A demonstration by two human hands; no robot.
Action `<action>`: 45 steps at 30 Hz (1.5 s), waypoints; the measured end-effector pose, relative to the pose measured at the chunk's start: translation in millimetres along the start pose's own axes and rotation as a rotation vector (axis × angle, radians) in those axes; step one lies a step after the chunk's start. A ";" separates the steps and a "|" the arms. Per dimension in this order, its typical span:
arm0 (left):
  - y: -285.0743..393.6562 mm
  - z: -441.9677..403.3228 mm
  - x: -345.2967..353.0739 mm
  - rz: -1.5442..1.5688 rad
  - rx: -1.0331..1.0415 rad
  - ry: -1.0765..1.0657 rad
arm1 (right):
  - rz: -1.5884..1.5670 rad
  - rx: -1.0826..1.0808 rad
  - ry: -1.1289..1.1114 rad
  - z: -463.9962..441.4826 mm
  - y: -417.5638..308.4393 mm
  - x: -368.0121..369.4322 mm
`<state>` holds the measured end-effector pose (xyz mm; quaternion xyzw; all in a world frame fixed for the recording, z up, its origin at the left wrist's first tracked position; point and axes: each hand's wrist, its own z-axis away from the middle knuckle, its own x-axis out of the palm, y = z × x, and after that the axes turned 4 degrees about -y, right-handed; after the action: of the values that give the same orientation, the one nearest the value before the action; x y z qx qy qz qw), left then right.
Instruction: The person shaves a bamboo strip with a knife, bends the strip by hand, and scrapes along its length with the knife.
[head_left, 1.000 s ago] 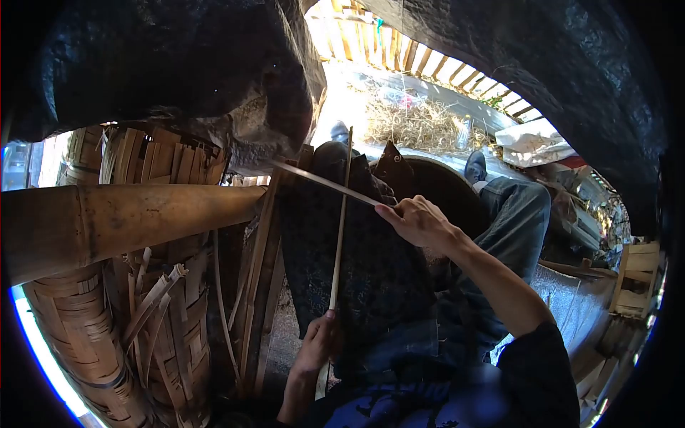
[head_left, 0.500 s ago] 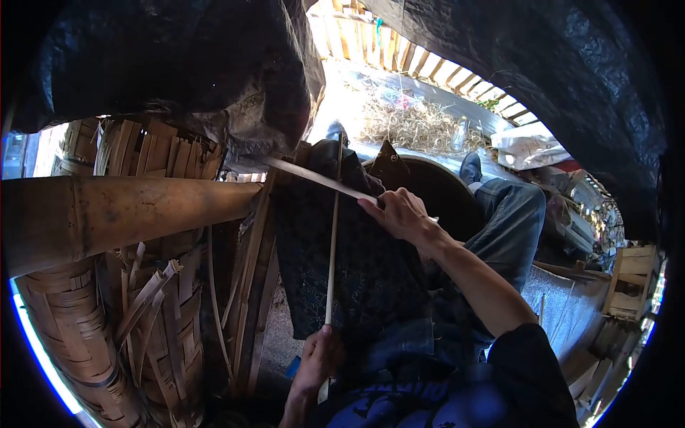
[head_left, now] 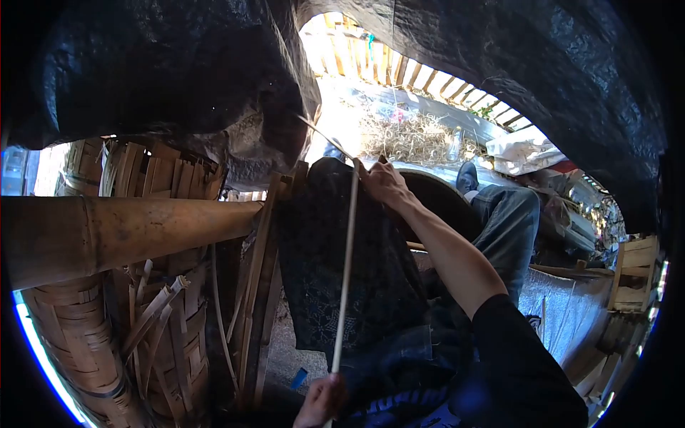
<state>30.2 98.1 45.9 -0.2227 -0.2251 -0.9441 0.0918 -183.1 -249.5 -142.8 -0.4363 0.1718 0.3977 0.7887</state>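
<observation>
My left hand (head_left: 322, 401) is closed around the near end of a long, thin bamboo strip (head_left: 346, 271), low in the view. The strip runs away from me over a dark cloth (head_left: 314, 264) covering my leg. At its far end is my right hand (head_left: 385, 182), closed on a long, narrow knife (head_left: 330, 137) whose blade points up and to the left. The blade appears nearly edge-on and meets or crosses the strip just beside my right fingers; whether it cuts into it I cannot tell. My right fingers hide the knife's handle.
A thick bamboo pole (head_left: 143, 232) juts in from the left, above woven bamboo baskets (head_left: 71, 335) holding split strips. Dark plastic sheeting (head_left: 164, 64) hangs overhead. Beyond my feet lie dry shavings (head_left: 407, 135) and a clear bottle (head_left: 455, 143). A wooden crate (head_left: 633, 274) stands at right.
My right hand and the knife have moved away from me toward the strip's far end, the blade swinging upward. My left hand has drawn back toward my body with the strip.
</observation>
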 end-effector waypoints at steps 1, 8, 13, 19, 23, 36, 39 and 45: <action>-3.4 -0.4 -2.3 -0.010 0.002 0.002 | -0.039 0.012 0.005 -9.1 10.9 2.4; 66.4 -50.3 25.7 -0.568 0.009 0.425 | -0.231 0.094 0.041 71.8 34.5 -45.6; 76.6 -80.5 25.6 -0.844 0.146 0.423 | -0.049 -0.065 -0.009 125.6 29.0 -66.2; 71.8 -76.7 28.9 -1.007 0.286 0.506 | 0.003 -0.165 -0.090 127.5 24.1 -35.9; 68.4 -73.1 28.3 -0.936 0.184 0.510 | 0.053 -0.234 -0.126 129.6 22.3 -28.5; 95.0 -104.6 29.5 -1.122 0.404 0.617 | 0.136 -0.152 -0.180 144.6 9.9 -40.6; 91.3 -101.2 33.5 -1.152 0.349 0.653 | 0.186 -0.093 -0.236 145.5 3.2 -37.8; 85.0 -94.9 34.3 -1.141 0.360 0.673 | 0.251 -0.233 -0.086 140.8 10.0 -23.5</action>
<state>-12.8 -23.6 18.6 0.2548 -0.4200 -0.8105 -0.3191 -216.2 -141.6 -54.9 -0.4824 0.1441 0.5284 0.6836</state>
